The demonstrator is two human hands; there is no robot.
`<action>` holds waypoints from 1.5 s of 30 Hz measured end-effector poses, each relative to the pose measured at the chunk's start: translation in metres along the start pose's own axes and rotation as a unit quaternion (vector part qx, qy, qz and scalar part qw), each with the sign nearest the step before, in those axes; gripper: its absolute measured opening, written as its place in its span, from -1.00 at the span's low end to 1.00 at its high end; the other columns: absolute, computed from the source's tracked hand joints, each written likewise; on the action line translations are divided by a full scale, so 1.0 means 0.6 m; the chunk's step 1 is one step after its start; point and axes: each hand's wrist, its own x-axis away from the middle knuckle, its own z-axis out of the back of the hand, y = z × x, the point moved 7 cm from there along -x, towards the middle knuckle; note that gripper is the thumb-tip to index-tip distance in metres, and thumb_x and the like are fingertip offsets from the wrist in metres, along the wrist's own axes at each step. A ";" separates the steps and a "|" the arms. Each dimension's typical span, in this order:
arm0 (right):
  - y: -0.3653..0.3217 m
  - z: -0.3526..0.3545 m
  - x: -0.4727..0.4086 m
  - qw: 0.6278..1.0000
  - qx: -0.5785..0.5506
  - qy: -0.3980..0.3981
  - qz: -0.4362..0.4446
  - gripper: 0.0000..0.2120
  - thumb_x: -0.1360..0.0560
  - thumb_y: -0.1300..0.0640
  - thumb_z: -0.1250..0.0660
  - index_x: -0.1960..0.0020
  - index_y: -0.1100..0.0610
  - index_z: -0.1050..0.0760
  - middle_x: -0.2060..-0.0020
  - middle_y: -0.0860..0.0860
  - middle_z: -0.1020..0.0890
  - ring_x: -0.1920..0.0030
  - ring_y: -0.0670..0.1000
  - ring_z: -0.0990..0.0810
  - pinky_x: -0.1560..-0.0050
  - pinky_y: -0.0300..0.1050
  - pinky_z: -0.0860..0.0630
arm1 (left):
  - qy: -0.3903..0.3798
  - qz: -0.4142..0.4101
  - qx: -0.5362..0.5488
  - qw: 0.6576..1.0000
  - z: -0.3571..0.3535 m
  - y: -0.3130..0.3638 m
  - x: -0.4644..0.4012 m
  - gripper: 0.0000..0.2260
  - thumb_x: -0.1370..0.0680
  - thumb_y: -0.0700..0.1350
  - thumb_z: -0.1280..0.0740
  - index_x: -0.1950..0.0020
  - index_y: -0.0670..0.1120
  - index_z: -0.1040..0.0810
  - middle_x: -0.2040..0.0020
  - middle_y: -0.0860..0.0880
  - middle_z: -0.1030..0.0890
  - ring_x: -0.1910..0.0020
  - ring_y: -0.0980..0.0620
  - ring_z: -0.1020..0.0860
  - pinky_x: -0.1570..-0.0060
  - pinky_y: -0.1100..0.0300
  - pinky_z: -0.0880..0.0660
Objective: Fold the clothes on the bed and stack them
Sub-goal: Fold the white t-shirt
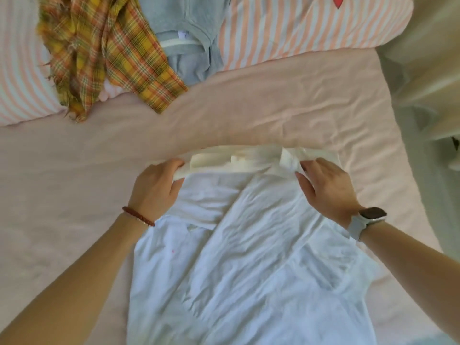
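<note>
Two hands, left hand (155,184) and right hand (324,185), are pinching the far edge of the crumpled white cotton shirt (249,257) lying on the pink-sheeted bed (261,108). We are judging folding as begun; next, we are expecting that edge carried evenly toward us.

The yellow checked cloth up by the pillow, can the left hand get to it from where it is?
Probably yes, but not right now. The left hand is busy gripping the white shirt. Only bare pink sheet lies between it and the yellow checked cloth, so after letting go it could likely reach forward.
</note>
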 end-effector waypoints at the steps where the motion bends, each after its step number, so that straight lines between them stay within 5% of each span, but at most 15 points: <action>1: -0.013 0.008 0.031 1.000 0.000 -0.005 0.017 -0.83 -0.57 0.13 -0.09 0.07 0.22 -0.37 0.42 0.11 -0.48 0.41 0.12 -0.45 0.37 -0.14 -0.31 | -0.004 -0.001 -0.004 1.000 0.001 0.010 0.037 -0.82 -0.47 -0.11 -0.13 -0.03 -0.14 -0.35 0.26 -0.20 -0.62 0.44 -0.20 -0.55 0.46 0.15 -0.44; 4: -0.053 0.028 0.130 0.998 -0.007 -0.032 0.062 -0.80 -0.62 0.11 -0.03 0.04 0.19 -0.36 0.37 0.11 -0.53 0.30 0.08 -0.38 0.27 -0.11 -0.30 | -0.040 -0.011 0.003 0.999 0.000 0.044 0.138 -0.78 -0.37 -0.23 -0.24 0.02 -0.12 -0.32 0.26 -0.18 -0.61 0.48 -0.18 -0.54 0.53 0.15 -0.47; 7: -0.087 0.038 0.213 0.991 0.001 -0.072 0.111 -0.83 -0.62 0.13 -0.04 0.01 0.17 -0.37 0.30 0.09 -0.58 0.26 0.09 -0.42 0.25 -0.08 -0.35 | -0.086 -0.099 -0.023 0.991 -0.001 0.094 0.211 -0.48 -0.11 -0.37 -0.48 0.05 -0.13 -0.34 0.26 -0.12 -0.62 0.47 -0.08 -0.57 0.61 0.26 -0.38; 11: -0.099 0.027 0.288 0.980 0.020 -0.142 0.135 -0.90 -0.54 0.18 -0.12 -0.02 0.12 -0.38 0.22 0.05 -0.59 0.22 0.09 -0.44 0.17 -0.07 -0.32 | -0.177 -0.153 -0.019 0.972 -0.040 0.109 0.293 -0.29 0.04 -0.44 -0.50 -0.02 -0.07 -0.37 -0.02 0.04 -0.46 0.34 0.00 -0.50 0.61 0.27 -0.35; 13: -0.139 0.010 0.366 0.962 0.060 -0.220 0.149 -0.81 -0.42 0.19 -0.25 -0.03 0.05 -0.41 0.22 0.00 -0.56 0.24 0.08 -0.50 0.16 -0.08 -0.31 | -0.260 -0.165 -0.034 0.951 -0.055 0.120 0.374 -0.34 -0.03 -0.35 -0.53 -0.03 0.00 -0.41 -0.09 0.06 -0.47 0.20 0.05 -0.42 0.55 0.27 -0.40; 15: -0.124 -0.017 0.401 0.939 0.071 -0.315 0.121 -0.64 -0.25 0.14 -0.46 -0.03 -0.01 -0.53 0.23 -0.04 -0.57 0.24 0.04 -0.55 0.21 -0.08 -0.39 | -0.380 -0.129 -0.062 0.914 -0.092 0.098 0.416 -0.64 -0.22 -0.10 -0.54 0.07 0.04 -0.50 -0.22 0.05 -0.50 0.05 0.03 -0.48 0.34 0.22 -0.46; 17: -0.114 -0.032 0.414 0.918 0.077 -0.380 0.083 -0.66 -0.19 0.05 -0.49 0.03 -0.02 -0.62 0.28 -0.07 -0.59 0.24 0.02 -0.60 0.37 -0.11 -0.50 | -0.440 -0.064 -0.062 0.893 -0.102 0.082 0.422 -0.87 -0.46 0.03 -0.33 0.21 0.01 -0.56 -0.26 0.05 -0.50 -0.02 -0.03 -0.54 0.16 0.13 -0.42; 21: -0.116 -0.025 0.347 0.954 0.033 -0.298 0.007 -0.72 -0.42 0.10 -0.10 0.16 0.09 -0.59 0.37 0.00 -0.57 0.35 0.09 -0.58 0.41 -0.11 -0.49 | -0.260 -0.069 -0.024 0.963 -0.077 0.102 0.329 -0.70 -0.49 -0.03 -0.09 0.35 -0.06 -0.52 0.32 0.03 -0.56 0.30 -0.03 -0.54 0.34 0.17 -0.37; 25: -0.105 -0.012 0.226 0.976 0.110 -0.180 -0.049 -0.58 -0.51 0.08 -0.04 -0.29 0.15 -0.42 -0.15 0.17 -0.55 -0.12 0.21 -0.52 -0.06 0.16 -0.46 | -0.109 -0.039 -0.093 0.989 -0.065 0.097 0.208 -0.64 -0.52 0.00 -0.11 -0.22 -0.09 -0.49 -0.24 -0.14 -0.51 -0.23 -0.13 -0.39 -0.07 -0.08 -0.42; 28: -0.087 -0.051 0.181 0.957 0.118 -0.246 -0.096 -0.50 -0.56 -0.02 0.06 -0.47 0.07 -0.16 -0.43 0.19 -0.27 -0.41 0.26 -0.26 -0.30 0.39 -0.20 | -0.149 0.025 -0.107 0.983 -0.096 0.082 0.160 -0.53 -0.55 0.09 -0.03 -0.43 -0.04 -0.29 -0.43 -0.18 -0.33 -0.39 -0.24 -0.29 -0.27 -0.27 -0.24; 32: -0.008 -0.093 0.199 0.909 0.124 -0.349 -0.195 -0.36 -0.47 -0.20 0.39 -0.53 -0.05 0.17 -0.53 0.03 0.09 -0.51 0.15 0.11 -0.43 0.26 0.13 | -0.242 0.139 -0.121 0.953 -0.134 0.009 0.179 -0.41 -0.53 0.21 0.19 -0.53 0.03 -0.04 -0.54 -0.09 -0.09 -0.50 -0.14 -0.05 -0.39 -0.22 0.00; 34: 0.032 -0.081 0.214 0.891 0.144 -0.365 -0.230 -0.45 -0.55 -0.17 0.30 -0.52 -0.07 0.21 -0.53 -0.03 0.12 -0.52 0.05 0.17 -0.44 0.24 0.18 | -0.256 0.195 -0.147 0.935 -0.126 -0.041 0.199 -0.47 -0.58 0.19 0.11 -0.53 0.05 -0.03 -0.54 0.00 -0.07 -0.50 -0.08 -0.02 -0.38 -0.24 0.02; 39: 0.058 -0.043 0.159 0.907 0.146 -0.322 -0.228 -0.43 -0.54 -0.06 -0.20 -0.48 0.04 -0.10 -0.37 0.08 -0.33 -0.43 0.12 -0.20 -0.42 0.22 0.08 | -0.285 0.198 -0.104 0.932 -0.086 -0.085 0.147 -0.43 -0.46 0.17 -0.33 -0.40 0.00 -0.32 -0.34 -0.11 -0.39 -0.35 -0.14 -0.30 -0.35 -0.07 -0.19; 42: 0.051 -0.040 0.131 0.888 0.136 -0.376 -0.225 -0.58 -0.54 0.01 -0.23 -0.36 0.09 -0.31 -0.22 0.09 -0.46 -0.26 0.12 -0.40 -0.28 0.03 -0.27 | -0.342 0.203 -0.035 0.917 -0.085 -0.082 0.119 -0.53 -0.47 0.07 -0.37 -0.32 -0.06 -0.42 -0.29 -0.07 -0.45 -0.27 -0.08 -0.40 -0.21 0.09 -0.33; 45: 0.043 -0.015 0.119 0.891 0.131 -0.369 -0.229 -0.72 -0.58 0.07 -0.16 -0.27 0.10 -0.39 -0.12 0.06 -0.50 -0.15 0.10 -0.49 0.00 -0.08 -0.37 | -0.364 0.201 -0.018 0.909 -0.074 -0.081 0.105 -0.67 -0.49 -0.02 -0.38 -0.17 -0.16 -0.49 -0.19 -0.14 -0.48 -0.11 -0.09 -0.46 -0.06 0.13 -0.35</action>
